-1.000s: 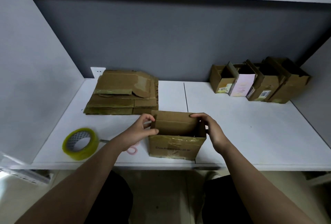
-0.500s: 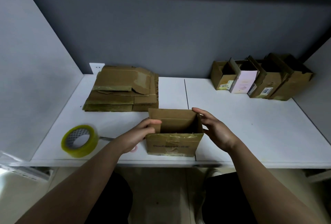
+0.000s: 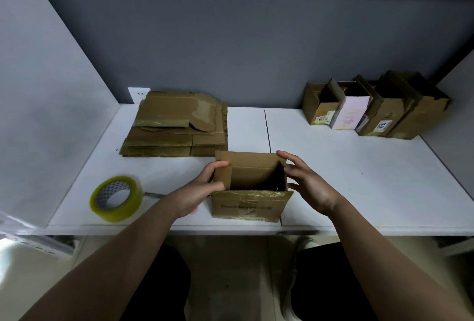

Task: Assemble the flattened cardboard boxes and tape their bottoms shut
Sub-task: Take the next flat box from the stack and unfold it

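Tape roll idle at left, left hand curled gripping box at desk's near edge, right hand relaxed against opposite wall; risk: uneven squeezing likely skews box, causing collapse.

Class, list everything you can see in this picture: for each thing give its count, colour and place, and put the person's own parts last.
Open brown cardboard box: one, brown with old tape, front middle of the table.
Stack of flattened cardboard boxes: one stack, brown, back left.
Row of assembled cardboard boxes: about four, brown, one with a pink face, back right.
Roll of clear yellowish packing tape: one, front left.
White table: one, under everything.
White wall socket: one, behind the stack.
Left hand: grips the open box's left wall.
Right hand: fingers straight, at the box's right wall.
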The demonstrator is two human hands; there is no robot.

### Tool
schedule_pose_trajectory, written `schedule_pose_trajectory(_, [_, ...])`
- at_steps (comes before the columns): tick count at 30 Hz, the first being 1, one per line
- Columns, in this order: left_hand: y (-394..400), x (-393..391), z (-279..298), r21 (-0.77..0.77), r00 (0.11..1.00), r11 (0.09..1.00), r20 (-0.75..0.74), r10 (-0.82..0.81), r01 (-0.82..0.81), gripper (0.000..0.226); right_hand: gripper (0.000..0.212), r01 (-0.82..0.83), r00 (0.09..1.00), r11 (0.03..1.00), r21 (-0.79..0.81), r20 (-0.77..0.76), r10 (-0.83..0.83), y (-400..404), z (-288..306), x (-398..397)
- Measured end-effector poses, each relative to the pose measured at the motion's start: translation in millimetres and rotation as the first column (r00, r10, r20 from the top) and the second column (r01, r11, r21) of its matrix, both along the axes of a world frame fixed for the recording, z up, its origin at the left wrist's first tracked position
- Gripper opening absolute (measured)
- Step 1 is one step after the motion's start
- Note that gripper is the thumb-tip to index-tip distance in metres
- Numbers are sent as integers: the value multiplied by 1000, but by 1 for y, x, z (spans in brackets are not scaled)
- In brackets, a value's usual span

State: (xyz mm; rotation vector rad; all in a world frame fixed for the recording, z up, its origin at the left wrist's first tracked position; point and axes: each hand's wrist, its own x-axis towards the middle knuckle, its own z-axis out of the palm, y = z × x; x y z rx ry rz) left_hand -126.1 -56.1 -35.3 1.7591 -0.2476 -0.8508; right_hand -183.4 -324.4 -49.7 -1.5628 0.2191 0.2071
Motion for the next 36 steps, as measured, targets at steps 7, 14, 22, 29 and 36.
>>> schedule_pose_trajectory(7, [-1, 0, -2, -25, 995, 996, 46, 85, -84, 32, 54, 126, 980, 982, -138, 169, -102, 19, -8, 2])
schedule_pose_trajectory(14, [-8, -4, 2, 27, 971, 989, 195, 136, -144, 24, 41, 298, 922, 924, -241, 322, -214, 12, -4, -2])
schedule_pose_trajectory(22, [-6, -6, 0, 4, 987, 991, 90, 134, -135, 49, 27, 10, 997, 960, -280, 75, 11, 6, 6, -25])
schedule_pose_trajectory(29, [6, -5, -11, 6, 992, 999, 124, 36, -37, 32, 16, 79, 990, 913, -400, 137, -26, 11, -9, -21])
schedule_pose_trajectory(36, [1, -4, -17, -47, 924, 970, 299, 240, -237, 66, 98, 157, 970, 919, -361, 230, -76, 19, -7, -14])
